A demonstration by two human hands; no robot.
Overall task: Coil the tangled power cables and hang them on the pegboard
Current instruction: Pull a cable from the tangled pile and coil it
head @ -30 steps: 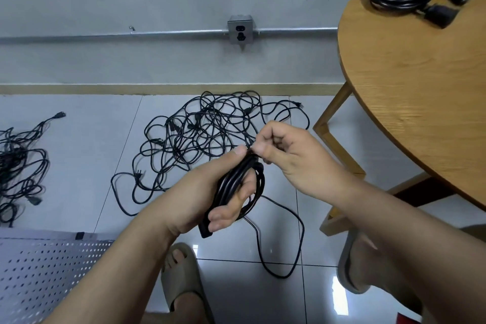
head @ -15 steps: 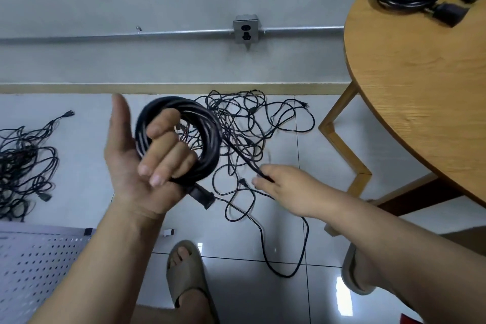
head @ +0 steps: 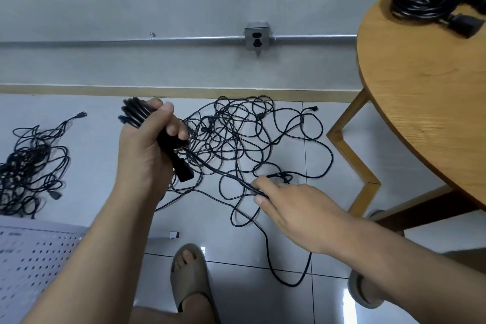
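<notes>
My left hand [head: 147, 150] grips a black coiled cable [head: 135, 113] seen edge-on, with its plug [head: 184, 172] hanging below the fist. The loose end of that cable runs down to the right, where my right hand [head: 292, 205] pinches it between thumb and fingers. Behind both hands a tangled heap of black cables [head: 236, 137] lies on the tiled floor. The white pegboard [head: 31, 263] lies flat at the lower left.
A second cable tangle [head: 29, 166] lies on the floor at far left. A round wooden table [head: 426, 102] at right carries coiled cables [head: 431, 0]. A wall socket [head: 256, 35] sits on a metal conduit. My sandalled feet [head: 190, 281] stand below.
My left hand turned the coil from face-on to edge-on and closed round it. My right hand stayed low on the loose strand, shifting slightly right.
</notes>
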